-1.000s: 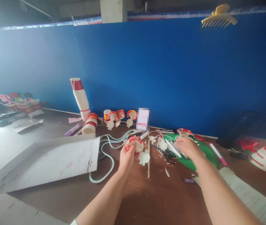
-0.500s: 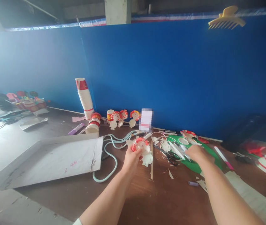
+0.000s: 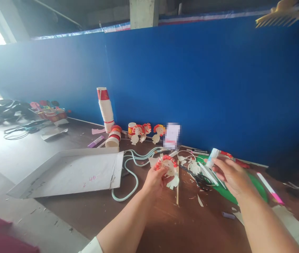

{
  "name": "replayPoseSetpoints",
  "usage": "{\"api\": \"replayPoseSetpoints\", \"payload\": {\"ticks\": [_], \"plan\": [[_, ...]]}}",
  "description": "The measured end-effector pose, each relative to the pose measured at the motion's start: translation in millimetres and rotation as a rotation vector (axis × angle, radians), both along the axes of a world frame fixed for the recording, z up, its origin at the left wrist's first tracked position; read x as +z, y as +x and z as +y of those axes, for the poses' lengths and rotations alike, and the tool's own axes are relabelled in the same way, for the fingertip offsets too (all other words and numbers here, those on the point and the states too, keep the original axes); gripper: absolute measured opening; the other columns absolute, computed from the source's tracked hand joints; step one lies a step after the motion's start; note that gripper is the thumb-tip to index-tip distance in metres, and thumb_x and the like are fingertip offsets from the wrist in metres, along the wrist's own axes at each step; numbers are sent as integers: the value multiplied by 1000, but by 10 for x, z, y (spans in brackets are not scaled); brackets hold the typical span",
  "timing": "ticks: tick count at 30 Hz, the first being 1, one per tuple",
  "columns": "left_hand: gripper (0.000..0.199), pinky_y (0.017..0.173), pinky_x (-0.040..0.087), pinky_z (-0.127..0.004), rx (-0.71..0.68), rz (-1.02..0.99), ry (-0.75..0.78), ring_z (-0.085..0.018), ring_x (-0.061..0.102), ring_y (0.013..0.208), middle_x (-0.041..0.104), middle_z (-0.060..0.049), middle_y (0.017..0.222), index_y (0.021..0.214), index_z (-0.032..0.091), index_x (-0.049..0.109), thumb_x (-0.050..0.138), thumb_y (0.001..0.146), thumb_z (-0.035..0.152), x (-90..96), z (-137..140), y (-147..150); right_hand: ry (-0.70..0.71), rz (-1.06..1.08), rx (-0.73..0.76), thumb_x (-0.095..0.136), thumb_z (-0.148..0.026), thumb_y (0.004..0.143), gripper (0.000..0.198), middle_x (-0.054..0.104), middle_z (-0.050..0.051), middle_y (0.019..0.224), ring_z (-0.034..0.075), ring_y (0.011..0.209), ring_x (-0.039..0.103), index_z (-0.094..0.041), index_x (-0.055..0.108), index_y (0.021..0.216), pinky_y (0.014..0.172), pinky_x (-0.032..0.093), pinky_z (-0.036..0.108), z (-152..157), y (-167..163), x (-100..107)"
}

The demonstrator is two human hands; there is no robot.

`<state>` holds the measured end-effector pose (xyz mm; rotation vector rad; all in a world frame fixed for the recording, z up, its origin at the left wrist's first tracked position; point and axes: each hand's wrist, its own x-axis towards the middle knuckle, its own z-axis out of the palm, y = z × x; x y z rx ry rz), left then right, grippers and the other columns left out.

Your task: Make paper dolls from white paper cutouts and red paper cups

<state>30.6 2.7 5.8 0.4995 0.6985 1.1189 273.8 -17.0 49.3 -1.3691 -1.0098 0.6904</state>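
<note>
My left hand (image 3: 156, 178) is closed around a paper figure (image 3: 170, 169) with a white face and a curled red fringe; its cut white lower part hangs below my fingers. In my right hand (image 3: 229, 173) a white and light-blue glue stick (image 3: 213, 157) is held upright between thumb and fingers, above a green sheet (image 3: 254, 182). Black scissors (image 3: 202, 182) lie between the hands, by white paper scraps and pens. Close to my left hand a thin wooden stick (image 3: 177, 196) rests on the brown table (image 3: 170, 228).
Similar paper figures (image 3: 156, 135) lean against the blue partition (image 3: 191, 80). A tall stack of paper cups (image 3: 106, 110) stands left of them. A shallow white box lid (image 3: 72, 172) and a pale-blue cord (image 3: 128, 196) occupy the left side. A pink-capped marker (image 3: 270, 188) lies right.
My right hand has picked the glue stick up from the green sheet and raised it. My left hand keeps hold of the paper figure. The view has turned slightly left.
</note>
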Motion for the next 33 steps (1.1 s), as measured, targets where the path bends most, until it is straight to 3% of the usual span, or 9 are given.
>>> {"api": "replayPoseSetpoints", "payload": {"ticks": [2,6,12,16,21,24,27,33], "plan": [[39,62,55,-26,8,-5,-27,-13,62,64,66,-4,78,95,13,64,80,60,18,23,-9,-2,38,116,45,79,-43,66,34,70,6,74,14,57,55,-18,65,86,39,34,21,13,-254,2],[36,58,53,-22,13,-2,-39,-10,60,60,65,-4,76,92,12,66,80,58,13,58,-8,-9,102,-31,162,71,-48,78,34,70,4,84,14,60,59,-21,63,99,53,49,26,-20,-612,-99],[39,64,52,-19,41,11,27,-11,63,68,68,-5,82,91,12,68,82,54,12,21,18,-3,83,-75,219,72,-48,77,40,71,5,96,21,76,67,-24,63,108,73,57,35,-154,-795,-233],[37,65,52,-22,81,60,44,-12,62,68,68,-5,82,90,13,68,80,55,12,-2,15,8,63,-79,217,73,-48,76,37,71,4,91,21,74,67,-24,64,103,71,57,35,-189,-781,-313],[34,67,55,-25,117,79,75,-14,62,71,67,-5,83,90,14,67,76,57,9,19,11,10,0,-234,296,62,-48,84,28,62,-2,66,15,56,56,-23,64,96,54,48,28,-207,-764,-367],[34,65,55,-25,110,94,77,-14,62,71,67,-5,82,91,14,67,73,58,7,32,10,12,54,-394,368,62,-41,84,30,69,1,86,20,79,65,-27,66,111,73,53,31,-227,-793,-364],[35,62,54,-26,69,124,64,-15,62,69,67,-5,81,91,14,67,74,57,9,37,0,20,132,-573,433,62,-30,84,41,68,3,115,24,108,63,-31,64,124,95,49,37,-238,-831,-363],[36,67,55,-26,-88,170,102,-18,64,78,70,-9,87,88,12,71,81,54,18,-17,3,22,139,-589,523,60,-28,86,35,65,5,126,27,118,59,-32,69,120,103,45,42,-229,-879,-355]]}}
